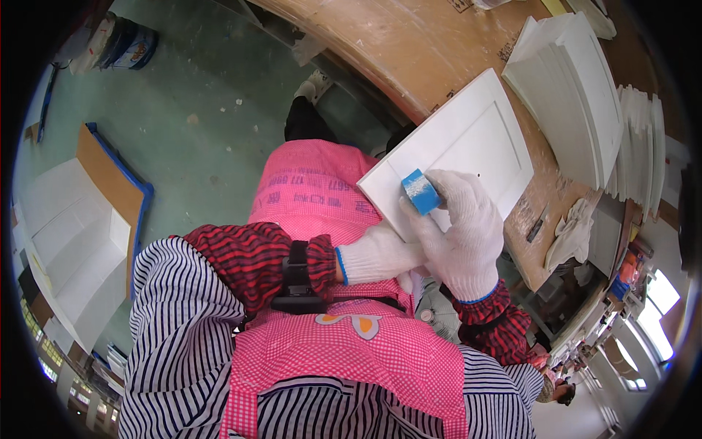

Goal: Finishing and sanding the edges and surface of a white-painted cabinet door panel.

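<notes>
A white cabinet door panel (468,135) with a recessed centre lies slanted across the table's edge, its near left corner jutting over my lap. My right hand (464,227), in a white knit glove, is closed round a blue sanding block (420,192) with white dust on its face. The block is over the panel's near left part. My left hand (391,252), gloved the same way, reaches under the right wrist and grips the panel's near edge. Most of its fingers are hidden behind the right hand and the panel.
Stacks of white panels (567,95) stand on the brown table (373,36) at right. A dark-handled tool (537,224) and a crumpled white cloth (572,235) lie near its edge. White panels (69,227) lean at left. Buckets (131,45) stand far left on the green floor.
</notes>
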A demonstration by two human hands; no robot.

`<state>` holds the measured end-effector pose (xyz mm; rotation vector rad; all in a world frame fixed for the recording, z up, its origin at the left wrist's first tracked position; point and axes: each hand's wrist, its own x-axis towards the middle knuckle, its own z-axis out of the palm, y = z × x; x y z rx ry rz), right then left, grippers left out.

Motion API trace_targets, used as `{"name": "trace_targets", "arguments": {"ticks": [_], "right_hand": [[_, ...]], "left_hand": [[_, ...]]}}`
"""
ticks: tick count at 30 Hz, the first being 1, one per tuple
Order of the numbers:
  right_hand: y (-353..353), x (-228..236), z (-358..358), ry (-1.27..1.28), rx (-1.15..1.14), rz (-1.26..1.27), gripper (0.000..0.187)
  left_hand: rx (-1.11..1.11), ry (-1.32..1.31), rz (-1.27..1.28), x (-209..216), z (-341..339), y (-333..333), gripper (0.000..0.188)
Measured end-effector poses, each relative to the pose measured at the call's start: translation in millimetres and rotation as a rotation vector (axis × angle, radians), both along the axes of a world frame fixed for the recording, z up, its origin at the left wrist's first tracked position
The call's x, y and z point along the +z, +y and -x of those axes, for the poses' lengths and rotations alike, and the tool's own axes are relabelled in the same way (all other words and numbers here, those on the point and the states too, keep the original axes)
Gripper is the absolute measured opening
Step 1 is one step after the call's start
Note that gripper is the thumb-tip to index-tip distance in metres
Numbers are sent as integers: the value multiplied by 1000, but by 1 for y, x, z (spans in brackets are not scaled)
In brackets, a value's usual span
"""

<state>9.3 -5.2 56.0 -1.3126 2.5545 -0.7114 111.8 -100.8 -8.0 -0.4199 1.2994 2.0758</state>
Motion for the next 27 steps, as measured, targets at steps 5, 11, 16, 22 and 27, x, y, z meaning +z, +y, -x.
{"name": "trace_targets", "arguments": {"ticks": [5, 11, 16, 22, 27], "right_hand": [[-11, -4, -2, 15, 1, -51, 36], [-35, -2, 3, -22, 6, -62, 32], [-25, 2, 2, -22, 1, -111, 31], [-13, -3, -2, 7, 5, -83, 34], [-45, -5, 4, 16, 56, -3, 32]], "left_hand": [[-79, 98, 109, -8, 1, 2, 36], [63, 219, 182, -28, -9, 15, 39], [41, 181, 99, -24, -5, 7, 40], [45, 63, -13, -26, -6, 8, 38], [102, 470, 254, -56, -14, 23, 40]]}}
